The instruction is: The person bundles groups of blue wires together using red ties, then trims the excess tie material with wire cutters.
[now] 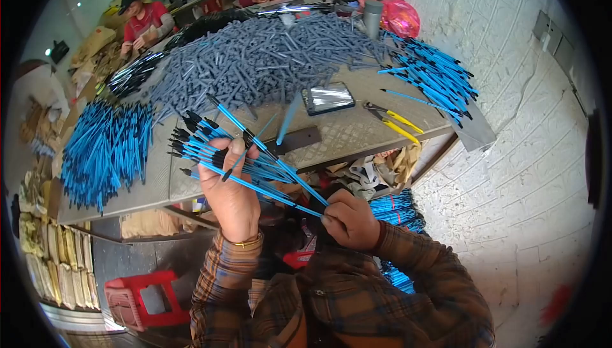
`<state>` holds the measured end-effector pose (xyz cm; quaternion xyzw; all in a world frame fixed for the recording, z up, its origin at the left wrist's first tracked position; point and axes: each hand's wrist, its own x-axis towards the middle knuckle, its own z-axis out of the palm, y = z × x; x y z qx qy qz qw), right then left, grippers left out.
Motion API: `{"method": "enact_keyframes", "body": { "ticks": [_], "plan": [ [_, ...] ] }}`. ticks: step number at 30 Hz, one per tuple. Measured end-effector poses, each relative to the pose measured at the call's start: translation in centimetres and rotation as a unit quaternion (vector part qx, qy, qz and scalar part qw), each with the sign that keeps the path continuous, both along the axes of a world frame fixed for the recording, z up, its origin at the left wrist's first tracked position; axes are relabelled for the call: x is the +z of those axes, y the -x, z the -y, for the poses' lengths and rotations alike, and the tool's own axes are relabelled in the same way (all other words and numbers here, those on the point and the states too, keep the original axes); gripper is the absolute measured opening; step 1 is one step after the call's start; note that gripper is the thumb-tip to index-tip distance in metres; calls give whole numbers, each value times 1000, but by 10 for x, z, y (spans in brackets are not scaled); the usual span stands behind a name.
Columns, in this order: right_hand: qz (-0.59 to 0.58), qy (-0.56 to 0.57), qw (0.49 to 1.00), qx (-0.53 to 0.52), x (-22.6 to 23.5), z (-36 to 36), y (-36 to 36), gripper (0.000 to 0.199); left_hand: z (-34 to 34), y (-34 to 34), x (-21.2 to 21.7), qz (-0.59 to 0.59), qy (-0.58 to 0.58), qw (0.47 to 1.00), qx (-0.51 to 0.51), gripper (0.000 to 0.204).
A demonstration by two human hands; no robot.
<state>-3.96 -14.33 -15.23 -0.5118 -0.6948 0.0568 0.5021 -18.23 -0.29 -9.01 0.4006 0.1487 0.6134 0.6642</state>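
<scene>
Over at nine o'clock a loose heap of blue rods lies on the counter, spilling toward its near edge. Below it, at seven o'clock, a red plastic stool stands on the floor.

Just left of centre the person's left hand is raised, its grip clenched around a fanned bundle of blue rods with black tips; the black tips point toward ten o'clock and the blue shafts run down toward four o'clock. One rod sticks up higher than the rest, toward eleven o'clock.

Behind the bundle, at twelve o'clock, a big mound of grey tubes covers the middle of the counter. A dark flat tray with a shiny surface sits just right of centre, and yellow-handled pliers lie beside it at two o'clock.

The right hand, at five o'clock from the left one, has its grip pinched on the lower ends of the same bundle.

Farther right, at one o'clock, another pile of blue rods with black tips rests at the counter's far corner, near a pink bag.
</scene>
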Motion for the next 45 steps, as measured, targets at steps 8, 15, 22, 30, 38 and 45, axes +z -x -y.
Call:
{"method": "enact_keyframes", "body": {
  "ticks": [8, 15, 22, 30, 38, 45],
  "plan": [
    [8, -39, 999, 14, -9, 2, 13, 10, 19, 13, 0, 4, -51, 998, 41, 20],
    [49, -33, 997, 44, -11, -13, 6, 12, 8, 33, 4, 0, 11, 1000, 7, 19],
    [125, -66, 988, 68, -14, -39, -2, 16, -8, 58, 17, 43, 175, 971, -158, 29],
    [69, -48, 991, 99, -28, -55, -3, 15, -33, 52, 0, 40, 117, 992, -31, 33],
    [73, -59, 984, 153, -18, -71, 4, 13, -59, 63, -10, 116, 141, 978, -97, 28],
    [15, -37, 978, 206, -18, -74, 6, 23, -75, 66, -19, 122, 150, 976, -101, 23]
  ]
}}
